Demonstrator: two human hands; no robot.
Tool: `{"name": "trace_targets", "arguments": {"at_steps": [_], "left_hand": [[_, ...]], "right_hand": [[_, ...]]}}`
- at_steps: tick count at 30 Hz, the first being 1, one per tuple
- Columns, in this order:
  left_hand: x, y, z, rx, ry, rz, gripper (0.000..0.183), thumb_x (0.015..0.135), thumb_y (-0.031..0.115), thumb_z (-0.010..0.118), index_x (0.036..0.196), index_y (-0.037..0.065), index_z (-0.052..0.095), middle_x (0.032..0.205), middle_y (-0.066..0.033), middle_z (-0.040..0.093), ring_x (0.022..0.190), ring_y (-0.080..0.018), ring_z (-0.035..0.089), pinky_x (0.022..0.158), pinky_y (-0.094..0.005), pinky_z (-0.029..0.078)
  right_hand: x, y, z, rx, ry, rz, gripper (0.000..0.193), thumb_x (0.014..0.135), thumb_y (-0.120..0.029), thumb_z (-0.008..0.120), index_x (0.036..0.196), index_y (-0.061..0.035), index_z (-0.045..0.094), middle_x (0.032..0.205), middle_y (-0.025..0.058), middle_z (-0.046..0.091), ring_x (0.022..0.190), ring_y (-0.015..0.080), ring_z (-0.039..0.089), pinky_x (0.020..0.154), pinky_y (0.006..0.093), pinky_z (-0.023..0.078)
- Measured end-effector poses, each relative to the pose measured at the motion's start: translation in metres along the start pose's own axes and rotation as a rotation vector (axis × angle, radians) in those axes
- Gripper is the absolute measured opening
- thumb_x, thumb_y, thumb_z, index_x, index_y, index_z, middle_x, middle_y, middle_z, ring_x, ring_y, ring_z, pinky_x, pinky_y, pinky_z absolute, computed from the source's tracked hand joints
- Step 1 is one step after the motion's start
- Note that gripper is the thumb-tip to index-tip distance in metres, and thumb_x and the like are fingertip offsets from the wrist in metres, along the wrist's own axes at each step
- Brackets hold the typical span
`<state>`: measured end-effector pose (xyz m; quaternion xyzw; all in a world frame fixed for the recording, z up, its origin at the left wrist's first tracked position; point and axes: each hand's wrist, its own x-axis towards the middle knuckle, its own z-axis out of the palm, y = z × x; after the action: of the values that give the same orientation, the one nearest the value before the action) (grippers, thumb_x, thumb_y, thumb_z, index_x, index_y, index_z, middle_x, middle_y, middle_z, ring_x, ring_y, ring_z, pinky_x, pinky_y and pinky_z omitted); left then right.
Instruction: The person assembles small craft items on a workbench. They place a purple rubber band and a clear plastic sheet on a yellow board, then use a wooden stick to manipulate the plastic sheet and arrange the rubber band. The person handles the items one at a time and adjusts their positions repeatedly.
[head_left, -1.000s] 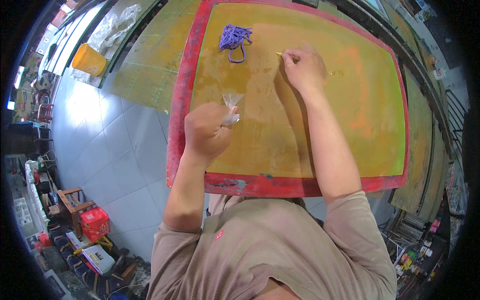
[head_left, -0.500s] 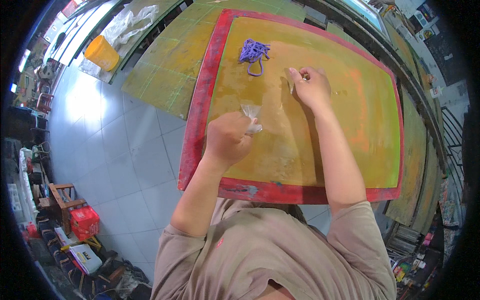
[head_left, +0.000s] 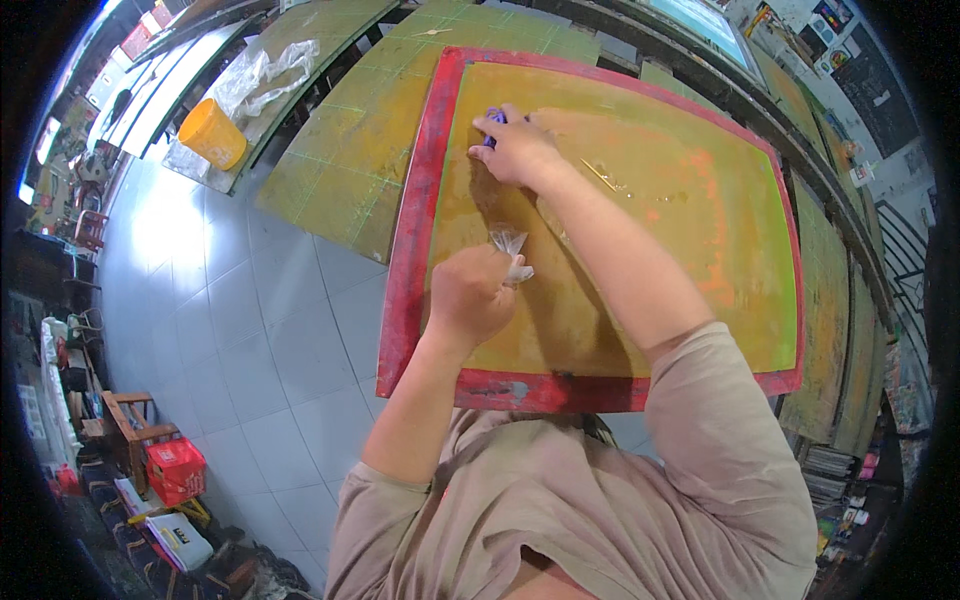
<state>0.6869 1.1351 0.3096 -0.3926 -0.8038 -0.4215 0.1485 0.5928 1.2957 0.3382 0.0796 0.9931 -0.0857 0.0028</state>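
Note:
A yellow screen-printing mesh [head_left: 660,260] in a red-bordered frame [head_left: 412,230] lies in front of me. My left hand [head_left: 472,293] is closed in a fist over the near left part of the mesh, with a piece of clear plastic film [head_left: 510,240] poking out of it. Near the far left corner, my right hand [head_left: 518,150] has its fingers round a bundle of purple cord [head_left: 493,126], mostly covered by the hand. To the right of that hand, a thin pale stick [head_left: 599,174] rests on the mesh beside small wet-looking drops.
Green worktables [head_left: 335,150] with grid lines run behind and left of the frame. A yellow bucket [head_left: 212,134] and crumpled clear plastic [head_left: 262,78] sit on the far left table. A wooden chair [head_left: 135,430] and a red box [head_left: 176,470] stand at lower left on the tiled floor.
My right hand has moved left and away from me onto the purple cord, letting go of the thin stick, which now lies on the mesh. The left hand keeps its grip.

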Motion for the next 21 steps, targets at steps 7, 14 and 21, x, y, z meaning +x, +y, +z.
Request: {"name": "trace_targets", "arguments": {"at_steps": [7,14,21], "left_hand": [[0.001,0.002,-0.001,-0.032,0.054,0.06,0.006,0.071,0.008,0.06,0.066,0.009,0.056,0.061,-0.0101,0.052,0.057,-0.0313,0.053,0.049,-0.0423,0.04],[0.001,0.006,-0.004,-0.01,0.017,0.013,0.008,0.071,0.008,0.06,0.064,0.008,0.056,0.062,-0.0111,0.053,0.057,-0.0321,0.053,0.05,-0.042,0.041],[-0.001,0.002,-0.003,0.06,-0.01,0.002,0.004,0.069,0.009,0.061,0.067,0.006,0.061,0.066,-0.0123,0.058,0.063,-0.0319,0.057,0.053,-0.0413,0.045]], "right_hand": [[-0.012,0.03,0.005,0.474,0.293,-0.244,0.035,0.086,-0.01,0.054,0.12,-0.0129,0.053,0.107,0.012,0.059,0.09,0.0316,0.06,0.08,0.0407,0.049],[-0.047,0.032,-0.065,1.982,-0.255,-0.03,0.048,0.091,-0.011,0.048,0.135,-0.0062,0.03,0.103,0.0138,0.057,0.085,0.0219,0.061,0.063,0.0378,0.055],[-0.064,0.004,-0.071,1.654,-0.279,-0.258,0.04,0.077,0.005,0.042,0.116,-0.0005,0.052,0.098,0.0131,0.061,0.078,0.0209,0.062,0.061,0.0352,0.056]]}}
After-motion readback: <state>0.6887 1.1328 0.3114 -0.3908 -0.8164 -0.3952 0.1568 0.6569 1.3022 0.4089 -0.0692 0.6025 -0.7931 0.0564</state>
